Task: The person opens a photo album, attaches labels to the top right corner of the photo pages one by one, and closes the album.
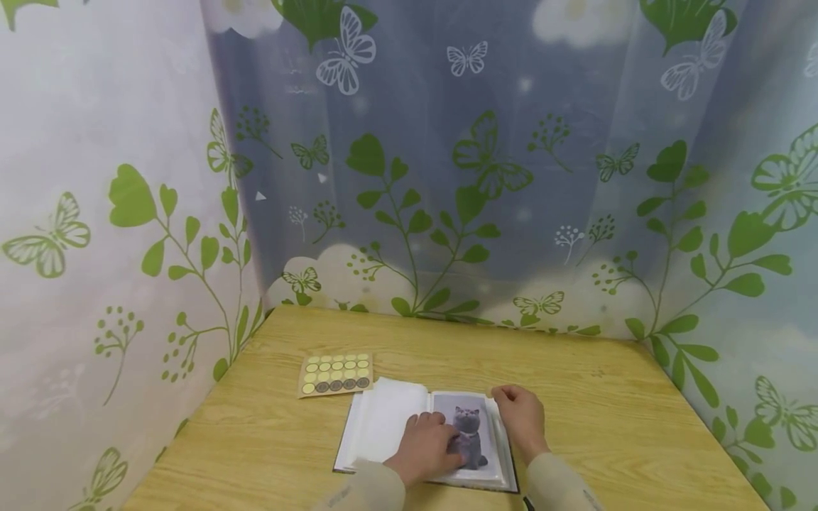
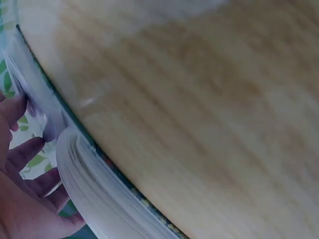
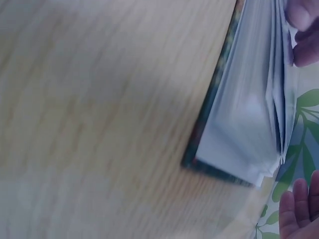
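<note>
A photo album (image 1: 396,426) lies spread on the table, with a white left page and a grey cat photo (image 1: 469,433) in a clear sleeve on the right. Across the album's lower middle, my left hand (image 1: 427,446) rests with fingers extended over the photo's left edge. My right hand (image 1: 522,419) is at the upper right corner of the right page, fingers curled. In the right wrist view, thumb and finger pinch the outer edge of the album's pages (image 3: 254,94), which fan above the dark cover. The left wrist view shows the left hand's fingers (image 2: 45,181) beside the curved page stack (image 2: 94,184).
A tan card (image 1: 335,373) with rows of round yellow spots, several of them dark in the front row, lies beyond the album's upper left corner. The wooden table (image 1: 255,440) meets curtains printed with leaves and butterflies (image 1: 409,177) at the back and sides.
</note>
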`<state>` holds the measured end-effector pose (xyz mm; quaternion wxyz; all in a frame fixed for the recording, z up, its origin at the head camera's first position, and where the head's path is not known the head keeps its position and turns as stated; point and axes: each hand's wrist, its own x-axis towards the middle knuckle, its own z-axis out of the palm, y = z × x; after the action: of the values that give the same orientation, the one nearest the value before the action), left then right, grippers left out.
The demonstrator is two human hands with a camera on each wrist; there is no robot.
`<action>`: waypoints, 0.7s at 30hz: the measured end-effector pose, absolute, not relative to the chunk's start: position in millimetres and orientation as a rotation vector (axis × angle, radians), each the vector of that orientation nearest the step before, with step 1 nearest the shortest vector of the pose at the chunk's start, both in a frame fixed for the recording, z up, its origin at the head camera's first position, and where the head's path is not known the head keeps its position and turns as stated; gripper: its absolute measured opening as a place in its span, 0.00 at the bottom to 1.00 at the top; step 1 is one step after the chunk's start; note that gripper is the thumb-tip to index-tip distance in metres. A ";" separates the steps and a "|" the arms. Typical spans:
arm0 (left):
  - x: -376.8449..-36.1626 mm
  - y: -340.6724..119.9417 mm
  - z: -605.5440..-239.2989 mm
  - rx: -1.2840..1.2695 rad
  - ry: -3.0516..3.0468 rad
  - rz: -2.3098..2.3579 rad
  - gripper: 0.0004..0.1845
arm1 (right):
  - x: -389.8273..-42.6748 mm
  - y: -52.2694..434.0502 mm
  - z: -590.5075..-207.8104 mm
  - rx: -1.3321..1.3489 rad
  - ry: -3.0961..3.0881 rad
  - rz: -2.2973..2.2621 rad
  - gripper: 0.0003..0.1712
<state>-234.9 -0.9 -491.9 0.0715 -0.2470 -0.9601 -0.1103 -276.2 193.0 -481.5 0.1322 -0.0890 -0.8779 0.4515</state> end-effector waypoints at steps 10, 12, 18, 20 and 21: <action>-231.3 -0.9 -497.7 -0.753 -2.924 -0.297 0.29 | -290.3 203.5 -485.5 -0.027 -2.642 1.093 0.10; -231.4 -1.1 -499.1 -0.759 -2.931 -0.304 0.29 | -294.1 206.9 -487.7 0.024 -2.680 1.029 0.09; -230.9 -1.2 -503.3 -0.762 -2.936 -0.318 0.31 | -304.7 213.1 -492.4 0.213 -2.755 0.819 0.08; -230.1 -1.2 -502.8 -0.765 -2.936 -0.317 0.31 | -306.9 214.1 -493.8 0.283 -2.758 0.723 0.08; -229.5 -1.1 -502.2 -0.768 -2.936 -0.317 0.31 | -307.9 214.6 -494.8 0.310 -2.757 0.672 0.08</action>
<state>-229.5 -1.1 -502.2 0.0450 -0.2515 -0.9612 -0.1039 -307.9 214.6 -494.8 0.1429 0.1075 -0.9559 0.2330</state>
